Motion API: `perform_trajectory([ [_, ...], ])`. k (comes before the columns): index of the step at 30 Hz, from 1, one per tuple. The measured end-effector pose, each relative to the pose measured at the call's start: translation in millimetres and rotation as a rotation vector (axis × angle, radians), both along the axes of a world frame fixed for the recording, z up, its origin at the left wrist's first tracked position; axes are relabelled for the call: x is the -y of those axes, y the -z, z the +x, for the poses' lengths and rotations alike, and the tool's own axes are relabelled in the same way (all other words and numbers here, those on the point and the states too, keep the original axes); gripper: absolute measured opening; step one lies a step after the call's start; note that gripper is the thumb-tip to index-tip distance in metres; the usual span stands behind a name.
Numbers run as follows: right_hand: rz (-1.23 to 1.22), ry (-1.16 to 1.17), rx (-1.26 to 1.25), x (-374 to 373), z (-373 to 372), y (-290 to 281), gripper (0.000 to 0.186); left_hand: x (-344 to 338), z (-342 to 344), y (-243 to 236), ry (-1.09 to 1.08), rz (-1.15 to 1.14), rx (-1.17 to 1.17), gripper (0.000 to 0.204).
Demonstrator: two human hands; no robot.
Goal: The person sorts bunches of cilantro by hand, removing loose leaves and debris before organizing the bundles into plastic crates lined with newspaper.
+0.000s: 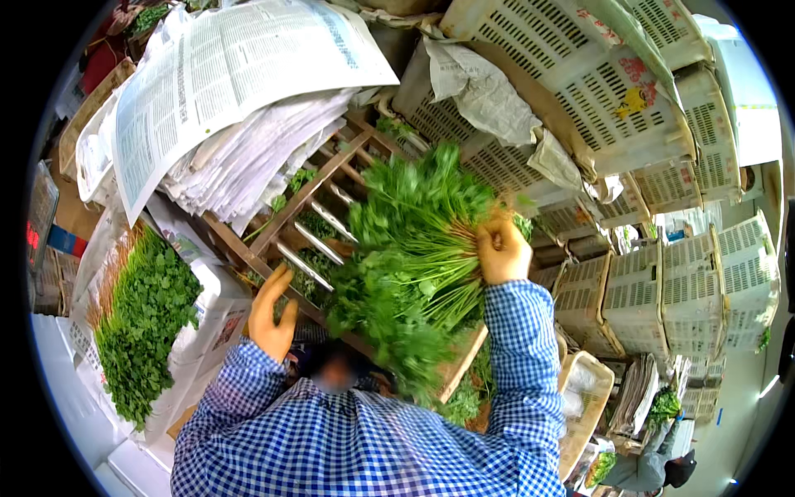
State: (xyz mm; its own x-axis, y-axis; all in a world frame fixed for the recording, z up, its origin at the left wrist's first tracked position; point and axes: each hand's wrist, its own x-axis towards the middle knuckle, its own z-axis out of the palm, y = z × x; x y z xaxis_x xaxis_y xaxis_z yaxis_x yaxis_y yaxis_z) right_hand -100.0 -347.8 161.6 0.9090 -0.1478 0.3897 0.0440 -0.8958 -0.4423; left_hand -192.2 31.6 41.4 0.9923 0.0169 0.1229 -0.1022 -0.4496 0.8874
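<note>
My right hand, in an orange glove, is closed round the pale root ends of a large leafy green bunch. Its leaves fan out leftward over a wooden rack with metal bars and are blurred in places. My left hand, also gloved, is open beside the rack's near left edge, its fingers apart and holding nothing. Loose green scraps lie between and under the bars.
Stacked newspapers lie at the upper left. A white foam box at left holds more greens. Slotted plastic crates are piled at right and behind. A yellowish tray and another person in grey are at lower right.
</note>
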Motion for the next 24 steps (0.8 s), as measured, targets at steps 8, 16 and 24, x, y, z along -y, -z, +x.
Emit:
perform_trajectory([
  [8, -0.042, -0.062, 0.365, 5.6, 0.5, -47.1, 0.01, -4.7, 68.7, -63.2, -0.008, -0.131, 0.512, 0.041],
  [16, -0.069, -0.357, 0.377, -85.2, -56.3, -84.2, 0.012, 79.0, 185.2, -143.9, 0.702, -0.163, 0.711, 0.069],
  [24, 0.46, -0.432, 0.006, -87.2, -48.8, -53.2, 0.007, 109.2, 173.8, -89.6, 1.404, -0.283, -0.043, 0.094],
])
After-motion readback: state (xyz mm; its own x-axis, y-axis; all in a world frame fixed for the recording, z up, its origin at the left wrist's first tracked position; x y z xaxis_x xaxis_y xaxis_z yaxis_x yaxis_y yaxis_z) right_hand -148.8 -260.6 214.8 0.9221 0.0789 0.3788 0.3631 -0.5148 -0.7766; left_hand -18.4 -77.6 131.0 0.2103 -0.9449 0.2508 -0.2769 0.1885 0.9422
